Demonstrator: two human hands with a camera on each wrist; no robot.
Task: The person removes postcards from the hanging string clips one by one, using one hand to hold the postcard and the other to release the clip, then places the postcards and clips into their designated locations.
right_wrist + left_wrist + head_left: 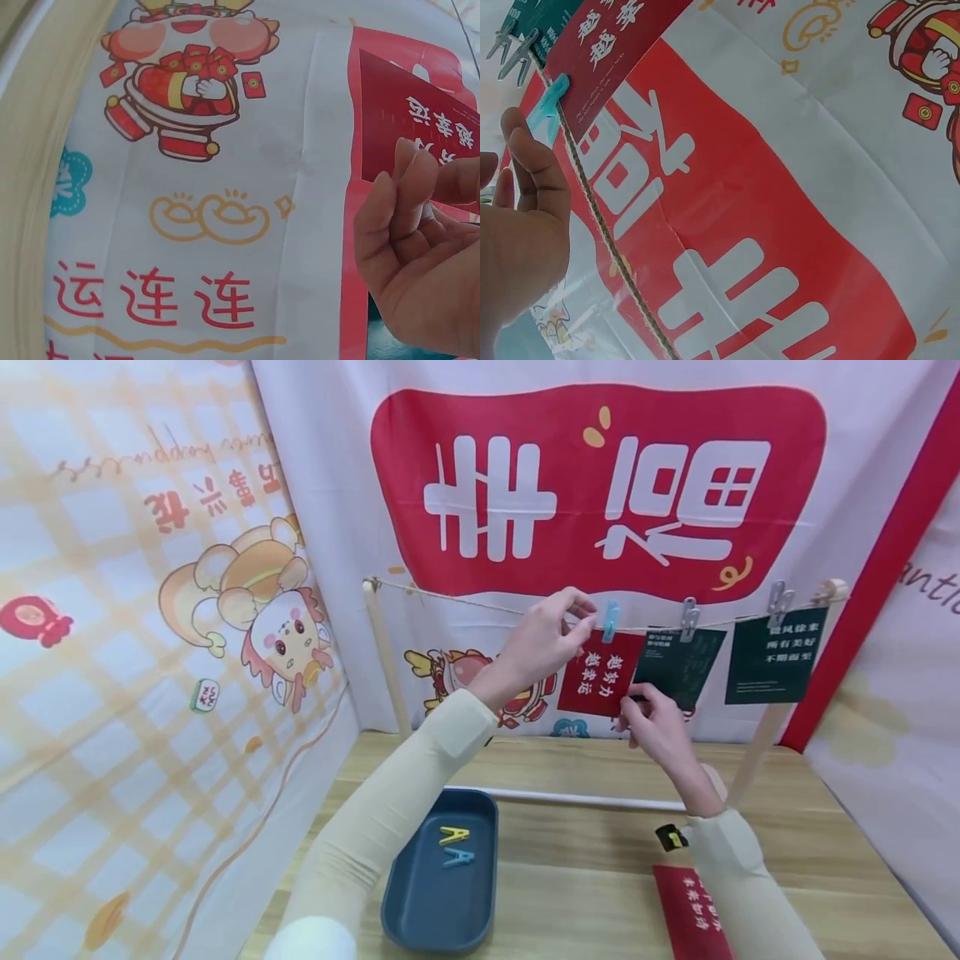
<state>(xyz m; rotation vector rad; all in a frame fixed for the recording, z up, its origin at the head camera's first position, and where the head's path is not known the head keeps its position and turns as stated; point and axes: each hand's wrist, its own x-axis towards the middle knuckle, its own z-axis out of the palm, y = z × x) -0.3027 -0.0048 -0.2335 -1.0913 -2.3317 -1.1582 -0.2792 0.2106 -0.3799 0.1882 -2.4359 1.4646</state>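
Note:
A red card point(594, 681) with white characters hangs from the twine point(487, 607), under a light blue clothespin point(611, 621). My left hand point(545, 639) is just left of this clothespin, fingers loosely bent. In the left wrist view a small gap separates its fingertips from the blue clothespin point(549, 105). At the red card's lower right edge, my right hand point(660, 727) pinches with thumb and fingers. In the right wrist view its fingers overlap the card point(382, 120), hiding the exact contact.
Two dark green cards point(776, 660) hang farther right from grey clips point(688, 617). A blue tray point(435, 910) holds a yellow clothespin point(453, 835) and a blue one. On the wooden table point(570, 868) lie another red card point(686, 914) and a small black-and-yellow object point(671, 837).

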